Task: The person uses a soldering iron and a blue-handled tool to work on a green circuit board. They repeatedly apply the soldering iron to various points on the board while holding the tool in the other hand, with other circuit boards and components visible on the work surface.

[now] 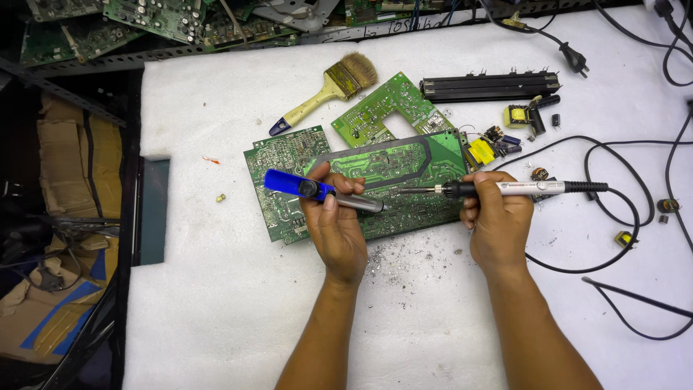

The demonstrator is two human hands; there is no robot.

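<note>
Head view, looking down on a white foam-covered workbench (238, 303). Left hand (338, 224) wrapped around a blue-and-grey pen-shaped desoldering pump (317, 191), thumb resting on its black button, grey nozzle aimed right and lying low over a large green circuit board (393, 170). Right hand (498, 217) closed in a fist around a grey-handled soldering iron (505, 188), metal tip pointing left toward the pump's nozzle, the two tips near each other above the middle of the board. Large board flat on the foam at the centre of the bench, overlapping a second green circuit board (278, 162) on its left; a third, notched green board (382, 108) just behind. Silvery solder crumbs (404, 260) scattered on the foam between the two wrists. Yellow-handled paintbrush with tan bristles (328, 90) lying diagonally behind the boards. Long black finned heat-sink bar (491, 85) at the far right, small yellow transformers and loose capacitors (523, 119) just beside it. Black cable (621, 202) looping from the iron across the right side of the bench. Heap of scrap green boards (159, 18) beyond the far edge; brown cardboard (65, 166) below on the left.
</note>
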